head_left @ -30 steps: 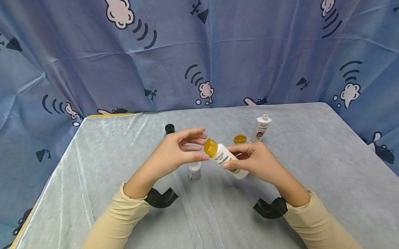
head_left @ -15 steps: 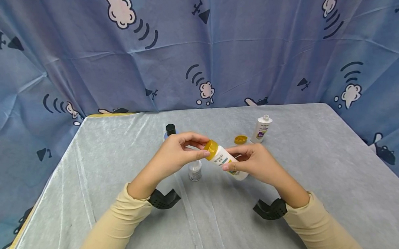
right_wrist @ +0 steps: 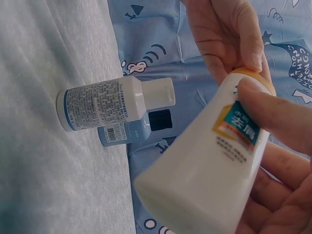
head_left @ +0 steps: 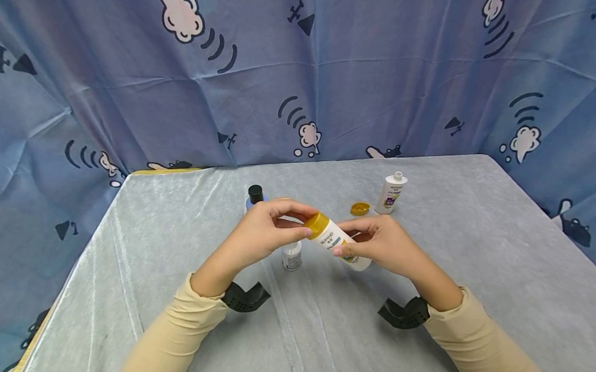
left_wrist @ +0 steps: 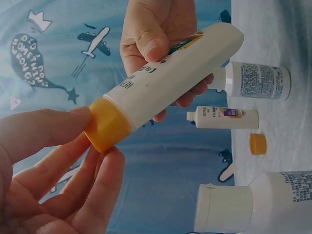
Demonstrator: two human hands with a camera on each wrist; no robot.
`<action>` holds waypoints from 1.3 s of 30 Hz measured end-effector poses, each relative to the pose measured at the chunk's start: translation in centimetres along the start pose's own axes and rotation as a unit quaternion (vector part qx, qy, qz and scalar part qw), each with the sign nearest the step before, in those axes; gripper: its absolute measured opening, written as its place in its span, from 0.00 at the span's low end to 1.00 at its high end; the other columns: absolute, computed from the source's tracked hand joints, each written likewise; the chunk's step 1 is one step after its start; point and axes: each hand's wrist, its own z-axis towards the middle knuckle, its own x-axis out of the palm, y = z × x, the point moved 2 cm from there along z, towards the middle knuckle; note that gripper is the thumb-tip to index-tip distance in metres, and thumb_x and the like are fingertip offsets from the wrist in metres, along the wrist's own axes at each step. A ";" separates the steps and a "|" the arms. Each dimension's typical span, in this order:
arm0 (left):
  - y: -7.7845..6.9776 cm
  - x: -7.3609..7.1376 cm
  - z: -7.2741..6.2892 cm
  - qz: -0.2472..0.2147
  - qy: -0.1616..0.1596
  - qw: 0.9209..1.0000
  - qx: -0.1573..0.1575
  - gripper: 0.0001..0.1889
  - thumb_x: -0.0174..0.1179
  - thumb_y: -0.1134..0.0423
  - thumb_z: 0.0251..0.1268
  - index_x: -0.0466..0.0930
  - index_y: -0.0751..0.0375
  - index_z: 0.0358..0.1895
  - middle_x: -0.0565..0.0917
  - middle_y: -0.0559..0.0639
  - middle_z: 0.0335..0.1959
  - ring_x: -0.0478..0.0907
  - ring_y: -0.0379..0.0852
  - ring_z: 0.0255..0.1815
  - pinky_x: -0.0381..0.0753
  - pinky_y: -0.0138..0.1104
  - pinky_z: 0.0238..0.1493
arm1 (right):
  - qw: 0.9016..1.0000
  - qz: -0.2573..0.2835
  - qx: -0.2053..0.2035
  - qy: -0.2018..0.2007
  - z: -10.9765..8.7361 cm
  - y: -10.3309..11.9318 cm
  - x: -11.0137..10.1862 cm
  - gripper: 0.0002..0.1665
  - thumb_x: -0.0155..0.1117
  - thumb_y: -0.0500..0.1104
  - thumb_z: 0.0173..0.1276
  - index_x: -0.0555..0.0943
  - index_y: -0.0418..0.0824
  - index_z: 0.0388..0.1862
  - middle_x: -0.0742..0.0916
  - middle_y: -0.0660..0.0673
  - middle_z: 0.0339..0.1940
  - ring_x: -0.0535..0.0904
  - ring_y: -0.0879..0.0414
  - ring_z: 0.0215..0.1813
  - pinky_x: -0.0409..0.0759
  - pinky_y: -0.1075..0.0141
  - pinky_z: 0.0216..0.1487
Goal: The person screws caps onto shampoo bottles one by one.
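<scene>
A white shampoo bottle (head_left: 332, 237) with a yellow cap (head_left: 317, 223) is held tilted above the table, its cap end up and to the left. My right hand (head_left: 380, 240) grips its body, thumb on the front label and fingers behind. At the upper end, my left hand (head_left: 267, 232) pinches the cap between thumb and fingertips. The left wrist view shows the cap (left_wrist: 108, 126) sitting against the bottle's shoulder; whether it is screwed tight cannot be told. In the right wrist view the bottle's base (right_wrist: 185, 200) points toward the camera.
A small uncapped white bottle (head_left: 390, 193) stands at the back right, with a loose yellow cap (head_left: 360, 209) beside it. Behind my left hand are a white bottle (head_left: 291, 257) and a blue bottle (right_wrist: 126, 131) with a black cap. Another white bottle (left_wrist: 258, 80) shows in the left wrist view.
My left hand has moved in from the left and its loosely spread fingers have closed onto the yellow cap. The right hand keeps its grip on the bottle, almost unmoved.
</scene>
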 end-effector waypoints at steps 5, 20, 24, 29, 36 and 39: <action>-0.2 0.1 -0.1 -0.011 0.010 0.999 0.029 0.17 0.65 0.72 0.62 0.82 0.66 0.55 0.83 0.58 0.57 0.84 0.51 0.55 0.85 0.35 0.53 | 1.000 0.005 -0.002 0.004 0.0 0.0 0.0 0.24 0.76 0.41 0.59 0.85 0.32 0.53 0.89 0.35 0.44 0.88 0.57 0.36 0.86 0.64 0.35; 0.4 -0.9 0.1 0.002 0.010 1.000 -0.023 0.21 0.69 0.65 0.61 0.82 0.59 0.58 0.84 0.53 0.56 0.83 0.45 0.52 0.85 0.36 0.51 | 1.000 0.009 0.001 0.003 0.0 0.1 -0.1 0.25 0.76 0.40 0.59 0.84 0.32 0.54 0.89 0.34 0.44 0.87 0.56 0.35 0.86 0.64 0.35; 0.6 -1.0 0.2 0.003 0.018 1.000 -0.020 0.19 0.68 0.65 0.62 0.83 0.58 0.57 0.86 0.52 0.52 0.83 0.44 0.50 0.84 0.35 0.50 | 1.000 0.008 0.002 0.003 0.0 0.1 -0.1 0.25 0.76 0.40 0.59 0.84 0.32 0.54 0.89 0.34 0.44 0.87 0.56 0.35 0.86 0.64 0.35; 0.7 -0.8 0.3 0.000 0.024 1.000 -0.009 0.17 0.66 0.67 0.63 0.84 0.59 0.55 0.87 0.52 0.51 0.85 0.44 0.49 0.84 0.35 0.51 | 1.000 0.006 0.008 0.005 0.0 0.1 -0.1 0.24 0.76 0.40 0.59 0.85 0.32 0.53 0.89 0.34 0.44 0.87 0.55 0.35 0.86 0.64 0.35; 0.5 -0.6 0.1 -0.014 0.030 0.999 0.002 0.16 0.64 0.71 0.63 0.83 0.63 0.55 0.85 0.56 0.55 0.86 0.47 0.52 0.85 0.37 0.52 | 1.000 0.005 0.003 0.010 -0.1 0.3 0.0 0.24 0.76 0.41 0.59 0.85 0.31 0.53 0.89 0.34 0.43 0.87 0.57 0.36 0.86 0.65 0.36; 0.4 -0.6 0.1 -0.014 0.041 0.999 0.014 0.18 0.63 0.73 0.63 0.82 0.64 0.57 0.83 0.57 0.59 0.84 0.51 0.56 0.85 0.38 0.55 | 1.000 0.006 0.002 0.012 -0.1 0.3 0.0 0.24 0.76 0.40 0.59 0.84 0.30 0.53 0.89 0.34 0.43 0.87 0.57 0.36 0.86 0.65 0.36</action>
